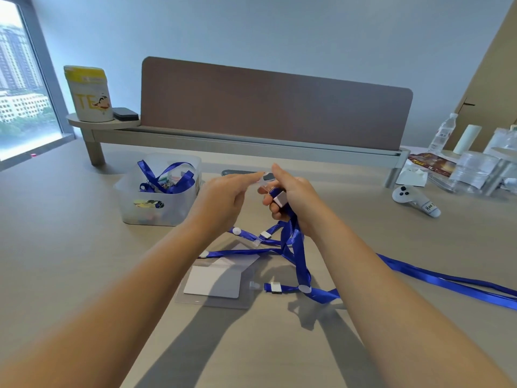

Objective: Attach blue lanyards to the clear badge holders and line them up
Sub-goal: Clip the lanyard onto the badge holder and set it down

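Above the middle of the desk [84, 247], the right hand [293, 197] is closed around the upper end of a blue lanyard [293, 242], its fingers curled about the strap just below a small white clasp piece [279, 198] that shows between them. The forefinger and thumb of that hand reach up to a small clear tab [264, 182], which the left hand [223, 200] meets from the other side with its own extended forefinger and thumb (whether the left fingers truly pinch the tab or only touch it cannot be told). The rest of the left hand is loosely curled and holds nothing else.

From the right fist the lanyard hangs down to the desk and crosses other blue straps lying there in a loose tangle, one of which runs off toward the right edge. Directly below the hands, well apart from the grip, lie the clear badge holders [223, 281], overlapping flat on the desk with a white card inside the upper one; a strap end with a white clip [275, 287] lies just beside their right edge.

To the left of the hands stands a translucent bin [156, 191] holding more blue lanyards. A white controller [414, 200] rests on the desk to the far right.
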Demonstrator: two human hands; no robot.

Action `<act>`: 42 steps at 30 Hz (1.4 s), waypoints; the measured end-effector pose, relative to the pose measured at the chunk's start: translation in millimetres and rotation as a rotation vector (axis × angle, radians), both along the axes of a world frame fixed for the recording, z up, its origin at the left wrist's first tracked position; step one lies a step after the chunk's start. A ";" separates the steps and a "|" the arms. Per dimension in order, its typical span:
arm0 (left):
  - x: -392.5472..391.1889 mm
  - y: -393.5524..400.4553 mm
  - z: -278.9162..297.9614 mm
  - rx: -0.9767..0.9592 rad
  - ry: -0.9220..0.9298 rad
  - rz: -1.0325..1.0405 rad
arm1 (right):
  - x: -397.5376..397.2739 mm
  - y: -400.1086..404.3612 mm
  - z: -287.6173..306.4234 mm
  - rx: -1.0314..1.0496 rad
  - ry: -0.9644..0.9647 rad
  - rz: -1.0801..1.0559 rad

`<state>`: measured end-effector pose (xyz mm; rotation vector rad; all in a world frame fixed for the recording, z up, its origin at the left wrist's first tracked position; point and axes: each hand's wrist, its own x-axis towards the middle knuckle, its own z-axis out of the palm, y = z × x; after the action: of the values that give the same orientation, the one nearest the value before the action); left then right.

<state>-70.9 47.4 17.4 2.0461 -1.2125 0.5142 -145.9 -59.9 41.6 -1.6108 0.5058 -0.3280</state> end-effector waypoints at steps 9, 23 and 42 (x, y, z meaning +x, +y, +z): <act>14.9 11.1 -4.2 0.063 -0.146 -0.030 | 8.9 4.2 -2.2 -0.104 -0.047 0.028; 22.6 6.6 20.3 -0.081 0.814 -0.160 | 16.5 4.5 -5.7 -0.329 -0.122 0.095; 28.3 -5.3 19.0 -0.111 0.701 -0.083 | 27.2 7.7 -16.0 -0.394 -0.197 0.053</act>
<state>-42.6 42.1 36.4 1.8309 -0.8104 -0.1749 -118.7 -52.2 25.7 -1.9428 0.2559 -0.5667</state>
